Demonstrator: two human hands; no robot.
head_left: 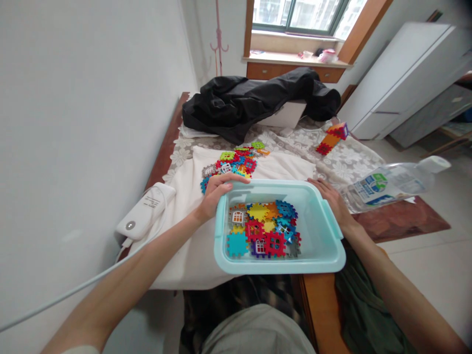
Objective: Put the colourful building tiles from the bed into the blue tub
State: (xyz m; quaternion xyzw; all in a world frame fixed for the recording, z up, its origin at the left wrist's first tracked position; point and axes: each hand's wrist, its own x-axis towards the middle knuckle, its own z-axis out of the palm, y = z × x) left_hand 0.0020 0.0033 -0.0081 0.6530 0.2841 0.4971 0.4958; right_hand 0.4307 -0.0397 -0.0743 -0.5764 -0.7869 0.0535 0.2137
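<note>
A light turquoise plastic bin [317, 260] is held at the table's near edge, tilted slightly so I look into it. My left hand [217, 194] grips its far left corner, fingers along the rim. On the other side my right hand [334, 201] holds the far right corner, its fingers partly hidden behind the bin. Inside lie colourful interlocking plastic building tiles [263, 228], mostly in the left half. Beyond my left hand, a loose pile of similar tiles [236, 162] rests on the white cloth [184, 246].
A built tile structure [332, 137] stands at the back right. Near my right hand is a clear plastic bottle [391, 184]. A white power device [145, 209] with a cable sits at the left by the wall. Black fabric [250, 103] drapes over a box at the back.
</note>
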